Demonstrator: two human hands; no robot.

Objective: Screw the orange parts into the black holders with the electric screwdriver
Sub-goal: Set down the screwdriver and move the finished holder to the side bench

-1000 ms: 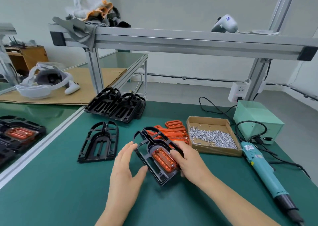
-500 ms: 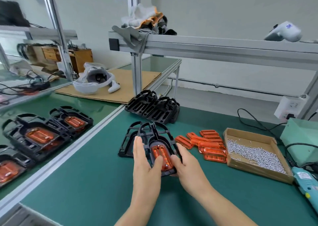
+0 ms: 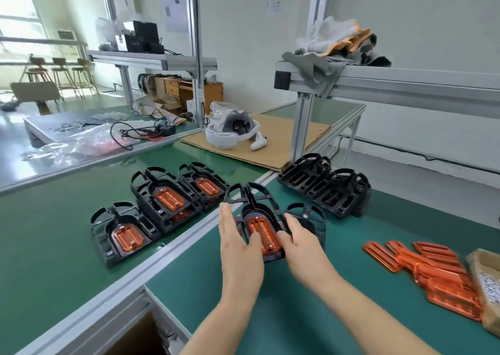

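Both hands carry one assembled unit above the green surface [image 3: 311,314], close to the aluminium rail that divides it from the neighbouring bench. The unit is a black holder [image 3: 250,196] with an orange part [image 3: 261,231] seated in its pocket; two small fasteners appear on the orange part, one at each end, though blur prevents confirming that they are fully driven.

The left hand [image 3: 239,249] lies along the holder's left edge with fingers straight and together, thumb resting on the orange part. The right hand [image 3: 303,249] grips the holder's right edge, thumb on top; its fingers are hidden underneath.

Completed work: three finished holders [image 3: 165,202], each with an orange part fitted, lie beyond the rail on the neighbouring bench, two close together at the back and one nearer the camera.

Outstanding work: one empty holder [image 3: 315,216] lies flat just behind the right hand. A stack of empty holders [image 3: 324,185] stands further back. A pile of loose orange parts [image 3: 430,268] lies to the right, beside a cardboard screw box [image 3: 487,279] at the frame edge. The electric screwdriver is not in view.

Assessment: the unit in hand looks ready to join the finished group, and the task appears less than half done, judging by the stock remaining.
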